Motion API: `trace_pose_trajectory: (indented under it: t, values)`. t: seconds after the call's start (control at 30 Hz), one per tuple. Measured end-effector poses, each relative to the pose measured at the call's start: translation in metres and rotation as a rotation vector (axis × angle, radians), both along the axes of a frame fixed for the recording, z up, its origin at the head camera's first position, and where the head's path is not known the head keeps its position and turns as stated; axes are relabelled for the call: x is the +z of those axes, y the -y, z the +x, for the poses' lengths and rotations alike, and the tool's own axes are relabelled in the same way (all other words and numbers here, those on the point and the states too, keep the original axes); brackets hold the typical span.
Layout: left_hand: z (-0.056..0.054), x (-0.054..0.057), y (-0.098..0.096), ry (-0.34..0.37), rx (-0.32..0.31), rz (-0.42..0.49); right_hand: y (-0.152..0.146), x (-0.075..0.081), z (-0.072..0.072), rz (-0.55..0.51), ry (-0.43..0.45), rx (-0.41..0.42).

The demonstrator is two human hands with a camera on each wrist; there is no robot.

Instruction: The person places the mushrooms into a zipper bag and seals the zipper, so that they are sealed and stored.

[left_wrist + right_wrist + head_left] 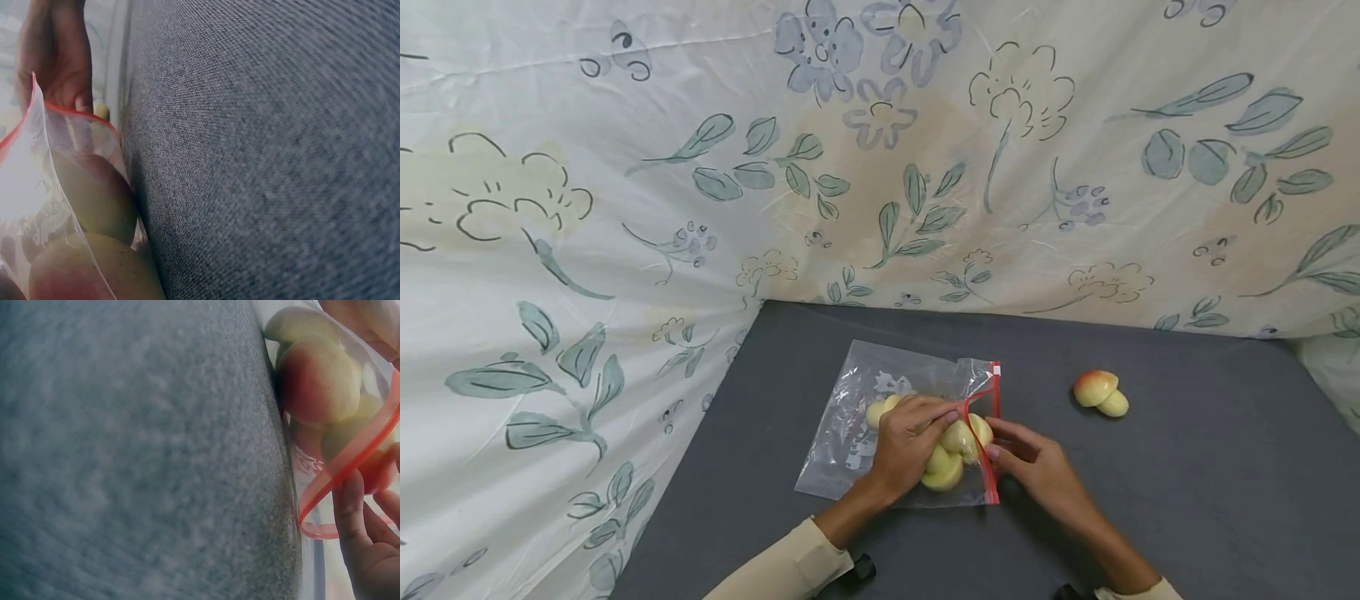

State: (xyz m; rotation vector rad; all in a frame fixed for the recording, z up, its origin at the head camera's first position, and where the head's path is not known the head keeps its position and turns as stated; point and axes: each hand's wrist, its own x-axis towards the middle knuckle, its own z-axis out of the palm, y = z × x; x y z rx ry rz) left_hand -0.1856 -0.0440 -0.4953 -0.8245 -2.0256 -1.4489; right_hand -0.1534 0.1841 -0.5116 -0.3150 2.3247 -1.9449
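Note:
A clear zip bag (842,458) with a red zip strip lies on the dark table, its mouth facing right. Inside sit several mushroom-shaped pieces (942,477), pale yellow with reddish caps; the right wrist view shows a red-blushed cap (319,381) through the plastic. My left hand (904,450) lies over the bag and pinches the upper edge of its mouth between thumb and forefinger. At the opening, my right hand (1041,471) holds a mushroom-shaped piece (379,472) by its end, thumb close against the red strip (356,456). The left hand partly hides the pieces beneath it.
One more mushroom-shaped piece (1097,392), orange-red on its cap, lies on the table to the right of the bag. A dark grey cloth (1210,467) covers the table. Behind and to the left hangs a flowered white curtain (700,267).

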Motion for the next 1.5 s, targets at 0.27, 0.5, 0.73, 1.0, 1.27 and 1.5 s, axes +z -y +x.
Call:
trace_pose_trajectory:
  t: [0.27,0.5,0.73,1.0,1.27,1.5]
  values:
    - [0.0008,-0.0008,0.0008,0.025,0.012,-0.009,0.0002,-0.0019,-0.0010,0.017,-0.003,-0.029]
    - [0.0005,-0.0009,0.0006,0.023,0.013,-0.001,0.0023,0.0004,-0.0002,0.014,-0.038,-0.060]
    - [0.0008,-0.0016,0.0011,0.029,0.014,0.000,0.0036,0.0007,0.0002,0.005,-0.021,-0.099]
    - [-0.0008,-0.0027,0.0008,0.007,0.003,0.002,0.0024,0.0010,0.0015,0.016,-0.045,-0.085]
    - [-0.0016,-0.0017,0.0008,-0.007,0.004,0.001,-0.0005,0.0012,0.0020,0.063,-0.017,-0.065]
    - [-0.0010,-0.0004,0.0004,0.003,-0.002,0.006,-0.0025,0.0021,0.0014,0.006,-0.002,-0.043]
